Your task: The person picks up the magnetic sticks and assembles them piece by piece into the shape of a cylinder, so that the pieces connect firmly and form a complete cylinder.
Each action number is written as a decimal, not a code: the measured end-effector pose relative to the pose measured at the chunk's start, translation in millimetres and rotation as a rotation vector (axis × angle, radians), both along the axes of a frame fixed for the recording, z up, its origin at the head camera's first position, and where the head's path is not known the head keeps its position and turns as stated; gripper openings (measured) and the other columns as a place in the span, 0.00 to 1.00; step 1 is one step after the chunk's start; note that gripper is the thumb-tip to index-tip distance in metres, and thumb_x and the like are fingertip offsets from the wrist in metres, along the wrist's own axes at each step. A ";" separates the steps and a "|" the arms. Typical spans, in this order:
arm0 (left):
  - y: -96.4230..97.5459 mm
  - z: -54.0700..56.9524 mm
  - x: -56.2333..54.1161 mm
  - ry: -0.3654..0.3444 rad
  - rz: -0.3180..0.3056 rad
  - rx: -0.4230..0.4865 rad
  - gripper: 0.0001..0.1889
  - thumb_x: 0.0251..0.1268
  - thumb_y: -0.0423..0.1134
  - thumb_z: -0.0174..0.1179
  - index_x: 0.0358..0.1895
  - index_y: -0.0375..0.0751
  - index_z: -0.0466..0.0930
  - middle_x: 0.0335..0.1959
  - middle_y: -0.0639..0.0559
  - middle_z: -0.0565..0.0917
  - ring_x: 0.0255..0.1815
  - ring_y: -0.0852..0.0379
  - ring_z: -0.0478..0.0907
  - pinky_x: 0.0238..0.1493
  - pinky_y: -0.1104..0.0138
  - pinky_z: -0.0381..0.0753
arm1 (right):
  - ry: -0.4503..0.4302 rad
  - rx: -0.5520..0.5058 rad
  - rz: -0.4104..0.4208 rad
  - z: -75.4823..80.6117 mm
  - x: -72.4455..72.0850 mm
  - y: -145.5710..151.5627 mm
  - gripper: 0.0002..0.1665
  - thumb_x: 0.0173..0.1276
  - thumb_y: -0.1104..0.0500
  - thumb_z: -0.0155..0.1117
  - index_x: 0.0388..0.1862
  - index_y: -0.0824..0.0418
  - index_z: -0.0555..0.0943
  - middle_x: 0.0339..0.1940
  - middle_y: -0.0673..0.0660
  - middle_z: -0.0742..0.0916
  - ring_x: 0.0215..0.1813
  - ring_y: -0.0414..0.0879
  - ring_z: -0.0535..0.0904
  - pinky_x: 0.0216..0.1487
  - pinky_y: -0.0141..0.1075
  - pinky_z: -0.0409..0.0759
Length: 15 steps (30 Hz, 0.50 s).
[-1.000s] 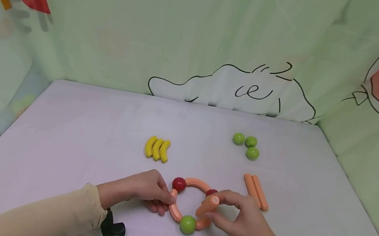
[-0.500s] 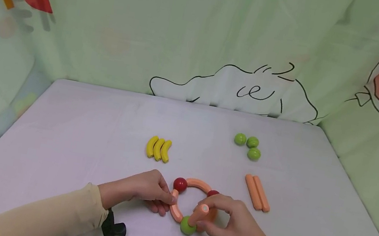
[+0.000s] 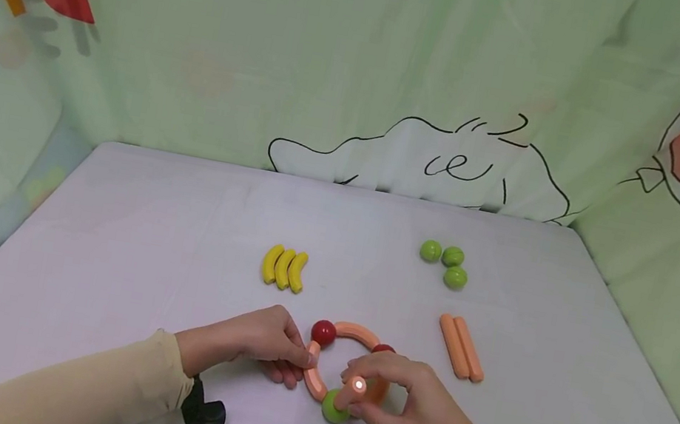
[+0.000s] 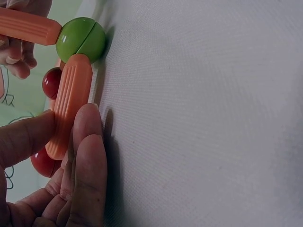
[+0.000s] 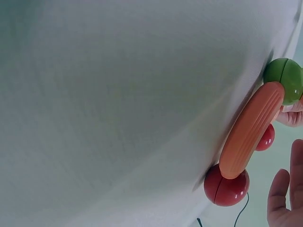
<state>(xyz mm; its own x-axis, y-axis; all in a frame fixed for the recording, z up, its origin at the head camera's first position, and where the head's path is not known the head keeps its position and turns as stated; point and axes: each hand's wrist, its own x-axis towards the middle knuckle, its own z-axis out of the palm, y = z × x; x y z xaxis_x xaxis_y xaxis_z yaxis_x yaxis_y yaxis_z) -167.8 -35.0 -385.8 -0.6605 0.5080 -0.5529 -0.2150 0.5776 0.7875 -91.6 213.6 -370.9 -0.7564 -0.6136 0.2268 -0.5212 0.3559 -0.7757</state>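
Note:
A ring of orange curved building rods and glossy balls lies before me in the head view. My left hand point(image 3: 271, 343) pinches its left curved rod point(image 4: 71, 104) between thumb and fingers. My right hand point(image 3: 421, 413) holds a straight orange building rod point(image 3: 354, 390), its end with a shiny dot facing up toward the head camera. In the left wrist view that rod's other end meets the green ball point(image 4: 80, 39) at the ring's near side. A red ball point(image 3: 323, 333) sits at the upper left; another red ball point(image 5: 226, 185) is partly behind my right hand in the head view.
On the white table point(image 3: 141, 231), several small parts lie beyond the ring. Three yellow curved rods point(image 3: 284, 268) stand side by side, three green balls point(image 3: 453, 256) cluster at the back right, and two straight orange rods point(image 3: 462, 348) lie to the right.
My right hand has moved left and toward me with the straight rod, from over the ring's right side to the green ball. The left hand keeps its pinch in place.

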 end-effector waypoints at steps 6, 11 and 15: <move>-0.1 0.3 -0.3 -0.001 -0.005 -0.003 0.10 0.67 0.39 0.68 0.30 0.37 0.89 0.19 0.53 0.86 0.19 0.65 0.81 0.26 0.75 0.83 | -0.025 0.044 -0.032 2.2 0.9 1.2 0.11 0.70 0.55 0.71 0.50 0.52 0.85 0.47 0.49 0.90 0.53 0.39 0.83 0.61 0.31 0.81; -0.3 1.1 -0.7 0.000 -0.014 -0.011 0.10 0.67 0.39 0.68 0.30 0.37 0.89 0.19 0.53 0.85 0.19 0.65 0.80 0.26 0.76 0.82 | 0.022 0.110 -0.077 7.1 2.6 6.1 0.18 0.68 0.55 0.73 0.56 0.53 0.83 0.50 0.47 0.90 0.54 0.37 0.83 0.61 0.30 0.81; -0.2 0.7 -0.4 -0.002 -0.015 -0.011 0.10 0.67 0.39 0.68 0.30 0.37 0.88 0.19 0.53 0.85 0.19 0.65 0.80 0.26 0.76 0.82 | 0.136 0.140 -0.116 9.2 2.8 16.8 0.26 0.61 0.63 0.77 0.59 0.52 0.82 0.50 0.47 0.89 0.52 0.39 0.83 0.58 0.31 0.83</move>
<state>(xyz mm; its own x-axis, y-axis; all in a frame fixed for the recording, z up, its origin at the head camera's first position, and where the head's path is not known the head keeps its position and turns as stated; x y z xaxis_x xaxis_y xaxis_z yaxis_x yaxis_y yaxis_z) -168.2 -35.2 -385.1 -0.6521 0.5117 -0.5594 -0.2079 0.5890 0.7810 -88.8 230.4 -361.8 -0.7917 -0.5573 0.2503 -0.5672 0.5184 -0.6400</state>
